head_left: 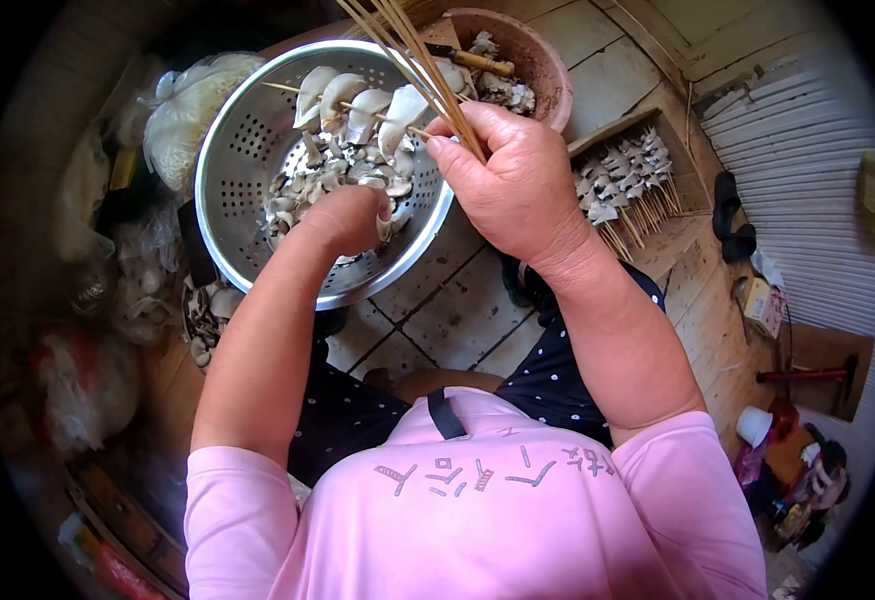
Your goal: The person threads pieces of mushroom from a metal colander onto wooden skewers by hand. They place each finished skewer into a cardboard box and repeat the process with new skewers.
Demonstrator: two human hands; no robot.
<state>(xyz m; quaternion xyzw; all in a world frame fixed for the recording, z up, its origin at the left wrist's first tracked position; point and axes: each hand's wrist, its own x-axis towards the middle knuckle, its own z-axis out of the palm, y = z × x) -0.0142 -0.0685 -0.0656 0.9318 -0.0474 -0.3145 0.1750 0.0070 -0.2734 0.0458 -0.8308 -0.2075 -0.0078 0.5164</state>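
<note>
The right hand's [518, 185] fingers are clamped around a bundle of bare skewers [408, 45]. A loaded skewer [363, 108] of mushroom slices juts left from their tips, over the colander [233, 140]. The left hand's [348, 220] fingers curl down into the loose mushroom pieces [343, 170] (their grip is hidden, so I cannot tell what they hold). Beyond the right fingers sits a pink basin [550, 58], and to their right a crate of finished skewers [623, 185].

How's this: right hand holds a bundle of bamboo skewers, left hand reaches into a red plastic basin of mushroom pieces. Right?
Not quite: the head view shows the left hand reaching into a metal colander of mushroom pieces, not a red plastic basin. The right hand does hold the bamboo skewers.
</note>
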